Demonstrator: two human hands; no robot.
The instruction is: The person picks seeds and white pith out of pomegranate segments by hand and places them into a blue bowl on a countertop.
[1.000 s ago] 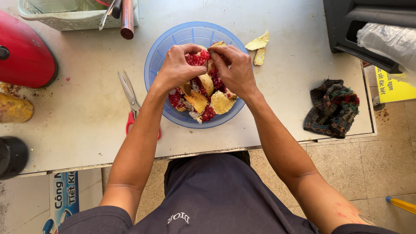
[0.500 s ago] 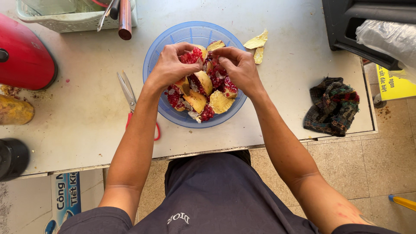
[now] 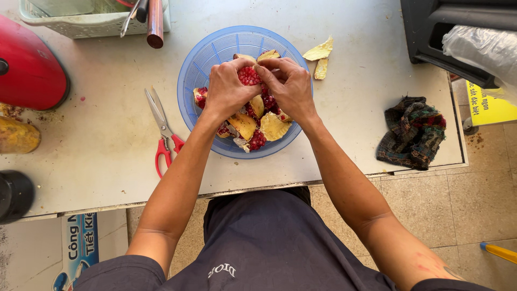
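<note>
At the near edge of the bench (image 3: 107, 178) the person's two forearms reach in from below, over a dark lap, toward a blue plastic colander (image 3: 215, 51) that sits a little inside that edge, roughly midway along it. In the colander's near half lie broken pomegranate pieces (image 3: 258, 132), pale yellow rind turned up in places and red seeds showing in others. Above them, over the colander's middle, the left hand (image 3: 226, 89) and the right hand (image 3: 291, 86) meet with fingertips touching, both clamped on one pomegranate chunk (image 3: 249, 75) whose red seeds show between the thumbs (how much of the chunk lies under the palms cannot be told). Just left of the colander, red-handled scissors (image 3: 164, 129) lie flat on the bench, blades pointing toward the far edge. Near the right edge a dark checked cloth (image 3: 412, 132) lies crumpled, well apart from the colander. Just beyond the colander on its right, two scraps of yellow peel (image 3: 320, 56) lie on the bare surface. At the left edge sit a black round object (image 3: 13, 196) near the front corner, a yellowish lump (image 3: 19, 137) behind it, and a red rounded appliance (image 3: 29, 64) farther back. Along the far edge stands a pale plastic basket (image 3: 91, 24) with utensil handles sticking out.
</note>
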